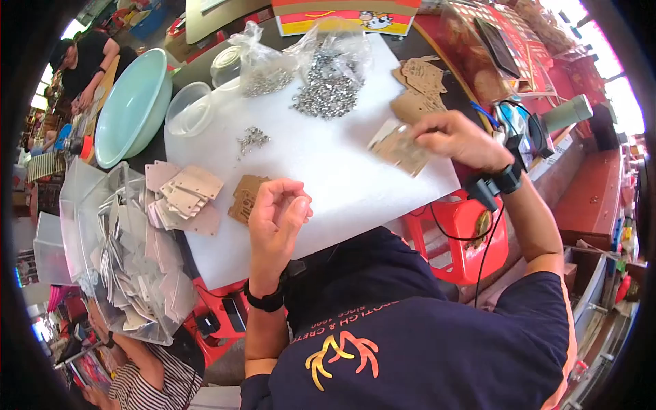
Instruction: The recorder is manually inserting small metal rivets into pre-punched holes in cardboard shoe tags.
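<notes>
On the white table [328,164], the right hand [454,140] pinches a flat tan cardboard tag [400,150], printed and pale at one edge, held just above the sheet. Nearer the person's body, the left hand [277,212] hovers with fingertips pinched together; whether they hold anything, I cannot tell. More brown tags [418,89] lie beside a heap of small silver metal pieces [326,96].

A pale green bowl [133,106] sits at the upper left of the frame beside a clear plastic tub [188,109]. A red plastic stool [471,239] stands at centre right. A person in a striped top [154,386] occupies the lower left.
</notes>
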{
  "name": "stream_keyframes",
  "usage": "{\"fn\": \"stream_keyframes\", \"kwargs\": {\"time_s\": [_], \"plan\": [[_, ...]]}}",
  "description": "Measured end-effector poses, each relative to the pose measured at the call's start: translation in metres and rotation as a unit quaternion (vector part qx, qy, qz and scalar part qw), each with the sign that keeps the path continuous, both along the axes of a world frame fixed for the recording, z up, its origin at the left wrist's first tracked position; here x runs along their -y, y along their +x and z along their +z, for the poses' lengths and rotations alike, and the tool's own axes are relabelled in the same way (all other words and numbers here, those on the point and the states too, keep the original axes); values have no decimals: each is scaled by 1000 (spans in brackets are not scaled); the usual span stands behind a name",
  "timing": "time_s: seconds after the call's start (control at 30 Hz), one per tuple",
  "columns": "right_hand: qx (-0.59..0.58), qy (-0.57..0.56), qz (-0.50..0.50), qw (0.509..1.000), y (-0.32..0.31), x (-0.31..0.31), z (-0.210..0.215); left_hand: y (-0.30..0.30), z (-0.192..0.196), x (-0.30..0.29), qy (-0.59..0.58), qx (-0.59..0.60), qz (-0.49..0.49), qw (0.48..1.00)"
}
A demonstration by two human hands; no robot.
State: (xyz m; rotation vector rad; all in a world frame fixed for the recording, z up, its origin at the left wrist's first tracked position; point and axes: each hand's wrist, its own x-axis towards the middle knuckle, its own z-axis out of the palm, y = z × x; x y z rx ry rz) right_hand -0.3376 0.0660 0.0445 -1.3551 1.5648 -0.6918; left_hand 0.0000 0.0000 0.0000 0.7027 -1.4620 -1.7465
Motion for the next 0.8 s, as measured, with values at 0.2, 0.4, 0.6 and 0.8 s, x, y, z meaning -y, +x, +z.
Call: {"fn": "stream_keyframes", "kwargs": {"time_s": [0.2, 0.4, 0.6, 0.8], "plan": [[112, 49, -299, 946, -107, -40, -4, -10, 6, -9, -35, 68, -7, 997], [148, 140, -430, 880, -126, -53, -35, -13, 4, -8, -35, 83, -1, 996], [84, 242, -378, 890, -133, -46, -28, -14, 4, -8, -35, 97, 0, 995], [79, 305, -337, 887, -145, -35, -24, -16, 3, -7, -33, 100, 5, 994]]}}
